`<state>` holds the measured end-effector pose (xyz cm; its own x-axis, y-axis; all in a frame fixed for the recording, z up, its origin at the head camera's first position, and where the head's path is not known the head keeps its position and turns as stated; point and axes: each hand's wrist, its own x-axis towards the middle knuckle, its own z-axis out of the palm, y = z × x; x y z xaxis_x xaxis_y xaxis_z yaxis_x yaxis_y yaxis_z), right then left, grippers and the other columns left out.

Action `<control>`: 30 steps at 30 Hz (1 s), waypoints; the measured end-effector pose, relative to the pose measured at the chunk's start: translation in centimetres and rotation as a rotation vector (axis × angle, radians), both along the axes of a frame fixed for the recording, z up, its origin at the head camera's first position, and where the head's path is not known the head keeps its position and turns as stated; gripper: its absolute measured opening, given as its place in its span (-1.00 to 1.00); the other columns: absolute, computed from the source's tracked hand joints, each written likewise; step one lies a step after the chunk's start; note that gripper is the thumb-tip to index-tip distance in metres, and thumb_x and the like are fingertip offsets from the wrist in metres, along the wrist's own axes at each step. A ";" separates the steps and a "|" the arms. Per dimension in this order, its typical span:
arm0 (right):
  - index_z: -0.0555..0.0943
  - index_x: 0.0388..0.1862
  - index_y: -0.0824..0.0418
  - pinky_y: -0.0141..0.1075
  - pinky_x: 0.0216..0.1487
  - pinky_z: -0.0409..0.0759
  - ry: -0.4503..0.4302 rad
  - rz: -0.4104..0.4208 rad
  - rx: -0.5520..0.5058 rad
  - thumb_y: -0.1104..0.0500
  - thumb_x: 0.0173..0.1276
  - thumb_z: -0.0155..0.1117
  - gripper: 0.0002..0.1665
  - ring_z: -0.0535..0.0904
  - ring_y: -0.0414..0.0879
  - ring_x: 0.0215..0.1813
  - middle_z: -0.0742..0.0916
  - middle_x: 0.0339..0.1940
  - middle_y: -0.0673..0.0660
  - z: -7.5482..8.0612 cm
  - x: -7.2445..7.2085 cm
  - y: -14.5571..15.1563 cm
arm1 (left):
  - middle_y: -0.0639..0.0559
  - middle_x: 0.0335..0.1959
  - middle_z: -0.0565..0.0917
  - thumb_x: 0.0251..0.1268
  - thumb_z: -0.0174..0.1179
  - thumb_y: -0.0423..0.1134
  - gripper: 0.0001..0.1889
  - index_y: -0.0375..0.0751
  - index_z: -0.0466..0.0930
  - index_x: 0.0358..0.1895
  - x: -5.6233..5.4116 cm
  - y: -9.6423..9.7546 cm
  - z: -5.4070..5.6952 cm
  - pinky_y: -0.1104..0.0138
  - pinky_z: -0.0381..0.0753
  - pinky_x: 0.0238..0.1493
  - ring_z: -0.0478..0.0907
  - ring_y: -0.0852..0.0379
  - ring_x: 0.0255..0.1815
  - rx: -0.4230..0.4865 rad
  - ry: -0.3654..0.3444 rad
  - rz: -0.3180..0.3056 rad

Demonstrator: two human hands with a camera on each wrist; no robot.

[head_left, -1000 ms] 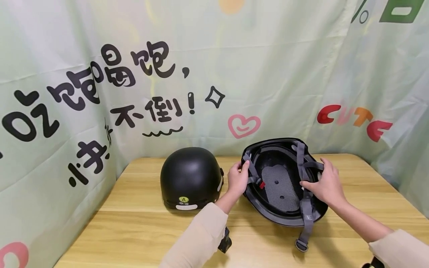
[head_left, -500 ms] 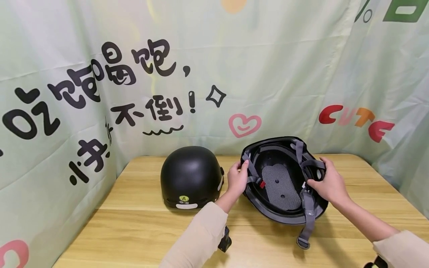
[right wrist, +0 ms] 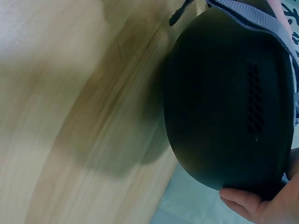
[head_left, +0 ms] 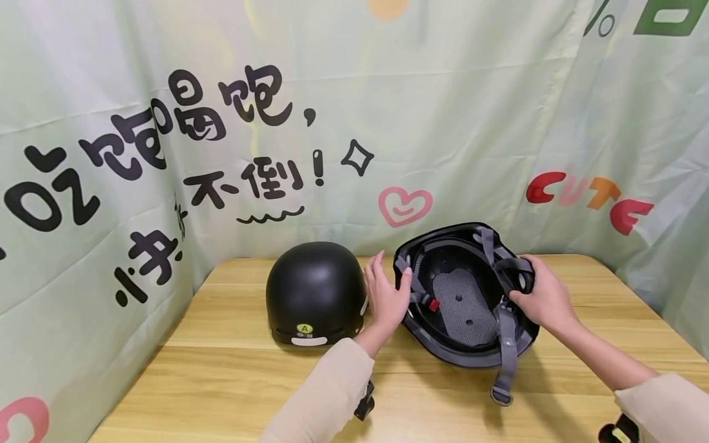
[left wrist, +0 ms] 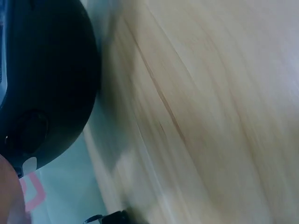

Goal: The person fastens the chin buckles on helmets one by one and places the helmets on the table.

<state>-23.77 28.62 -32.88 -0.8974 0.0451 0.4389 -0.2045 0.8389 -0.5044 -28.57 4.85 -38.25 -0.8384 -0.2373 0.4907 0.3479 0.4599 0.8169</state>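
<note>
The right grip [head_left: 545, 294] clasps the tilted helmet [head_left: 465, 301] at 3 o'clock; the left grip [head_left: 389, 296], unclenched, stands at 9. Between them, the tilted helmet's long axis leans roughly 11-to-5. Farther toward 9 sits a second helmet [head_left: 316, 292].

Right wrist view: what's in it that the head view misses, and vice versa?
Only the right wrist view shows the dark mesh-like vent in the outer shell of the gripped black helmet. Only the head view shows the small red clip and the round yellow sticker on a second rounded black helmet. Both show the gripped helmet, a grey fabric strap, the right hand and the pale wooden table.
</note>
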 end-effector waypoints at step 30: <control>0.16 0.25 0.53 0.27 -0.09 0.37 -0.053 0.077 0.190 0.47 0.04 0.25 -0.22 0.31 0.52 0.02 0.35 0.05 0.67 3.9 -0.9 0.0 | -0.10 0.22 0.50 0.05 0.33 -0.04 -0.44 -0.26 0.54 0.12 -0.1 1.8 -0.5 0.35 0.41 0.24 0.42 0.08 0.27 -0.635 0.288 -0.426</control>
